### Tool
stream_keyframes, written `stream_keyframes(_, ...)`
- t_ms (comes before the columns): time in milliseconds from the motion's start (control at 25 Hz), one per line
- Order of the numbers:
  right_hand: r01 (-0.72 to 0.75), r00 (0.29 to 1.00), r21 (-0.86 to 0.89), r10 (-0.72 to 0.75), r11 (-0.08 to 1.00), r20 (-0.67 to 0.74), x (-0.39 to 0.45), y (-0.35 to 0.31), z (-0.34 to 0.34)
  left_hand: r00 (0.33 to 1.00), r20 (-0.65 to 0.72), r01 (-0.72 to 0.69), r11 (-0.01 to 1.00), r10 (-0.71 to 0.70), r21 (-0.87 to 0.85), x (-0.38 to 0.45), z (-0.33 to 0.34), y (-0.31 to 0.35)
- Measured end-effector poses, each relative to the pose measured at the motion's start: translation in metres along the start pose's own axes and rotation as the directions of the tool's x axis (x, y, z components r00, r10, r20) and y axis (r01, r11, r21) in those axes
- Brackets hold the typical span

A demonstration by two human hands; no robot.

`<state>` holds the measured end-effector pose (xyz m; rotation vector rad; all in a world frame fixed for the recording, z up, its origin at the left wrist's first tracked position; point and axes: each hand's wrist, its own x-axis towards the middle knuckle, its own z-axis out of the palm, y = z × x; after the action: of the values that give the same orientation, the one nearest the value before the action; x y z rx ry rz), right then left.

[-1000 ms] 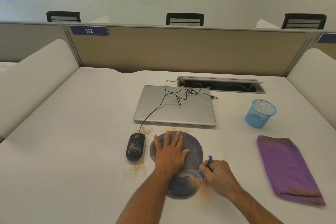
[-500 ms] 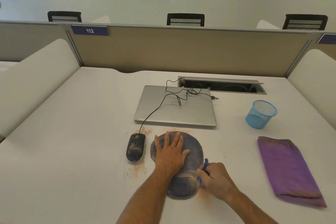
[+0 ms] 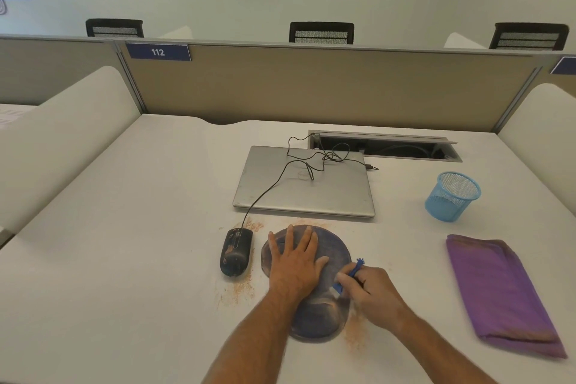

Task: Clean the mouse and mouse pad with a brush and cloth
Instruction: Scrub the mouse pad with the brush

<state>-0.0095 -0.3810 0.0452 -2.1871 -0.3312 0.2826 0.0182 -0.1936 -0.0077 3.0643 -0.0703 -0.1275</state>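
A dark blue mouse pad (image 3: 335, 251) with a wrist rest lies on the white desk, dusted with orange powder. My left hand (image 3: 294, 262) presses flat on it with the fingers spread. My right hand (image 3: 372, 294) grips a small blue brush (image 3: 352, 274), its bristles down on the pad's right side. A black wired mouse (image 3: 236, 254), smeared with orange dust, sits just left of the pad. A folded purple cloth (image 3: 501, 293) lies to the right.
A shut silver laptop (image 3: 304, 184) lies behind the pad with the mouse cable across it. A blue mesh cup (image 3: 452, 196) stands at the right. An open cable tray (image 3: 383, 146) and a beige partition are at the back. Orange powder (image 3: 237, 288) is scattered around the pad.
My right hand has shifted the brush a little left along the pad's right side. My left hand has stayed flat on the pad.
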Motion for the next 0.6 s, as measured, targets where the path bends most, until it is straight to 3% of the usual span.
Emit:
stream_keyframes(120,0.044,0.977,-0.027,-0.037,0.999,0.210,0.008,-0.013,0.000,1.000,-0.005,-0.002,1.000,0.002,0.005,0.001,0.001,-0.001)
stream_keyframes(240,0.019,0.952,-0.142,0.025,0.990,0.304,0.014,-0.013,0.000,1.000,-0.013,0.000,1.000,0.000,-0.001,0.000,0.001,-0.002)
stream_keyframes(360,-0.008,0.963,-0.293,0.086,0.956,0.254,0.021,-0.009,-0.008,1.000,-0.018,0.000,1.000,0.000,-0.010,-0.001,0.001,-0.001)
stream_keyframes(480,-0.010,0.987,-0.130,0.031,0.991,0.155,0.023,-0.010,-0.009,1.000,-0.015,0.002,1.000,-0.002,-0.014,0.000,0.001,-0.001)
stream_keyframes(600,-0.014,0.965,-0.108,0.042,0.994,0.258,0.019,-0.012,0.002,1.000,-0.011,0.007,1.000,-0.007,-0.007,0.000,0.002,-0.002)
